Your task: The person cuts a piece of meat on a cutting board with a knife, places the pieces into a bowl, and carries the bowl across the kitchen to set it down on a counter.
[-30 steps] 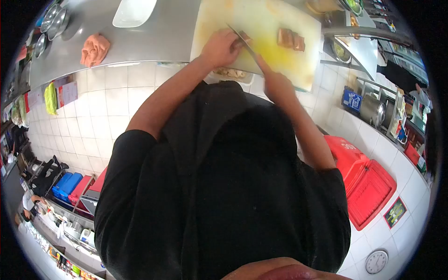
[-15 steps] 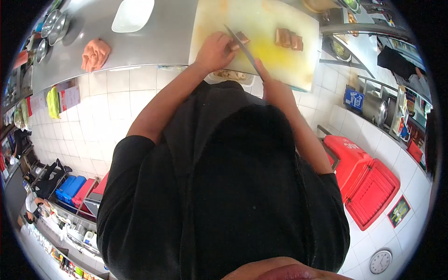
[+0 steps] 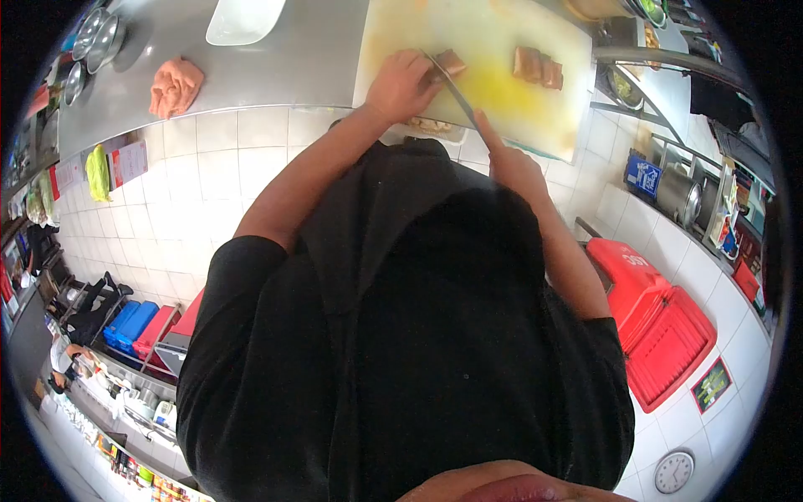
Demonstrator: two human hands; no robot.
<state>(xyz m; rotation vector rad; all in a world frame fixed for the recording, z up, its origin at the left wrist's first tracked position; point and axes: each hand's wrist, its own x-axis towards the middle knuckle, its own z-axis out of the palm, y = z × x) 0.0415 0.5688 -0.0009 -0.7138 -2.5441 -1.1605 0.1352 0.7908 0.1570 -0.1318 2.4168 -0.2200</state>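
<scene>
On the yellow-stained cutting board, the left hand pins the brown food piece at its left end. The right hand clenches the knife, whose blade slants across the piece just beside the left fingertips.

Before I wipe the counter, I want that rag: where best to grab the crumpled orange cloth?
I'd pinch the crumpled orange cloth at its raised top folds, coming straight down: it lies bunched in a heap on the grey steel counter, with no flat edge showing.
</scene>
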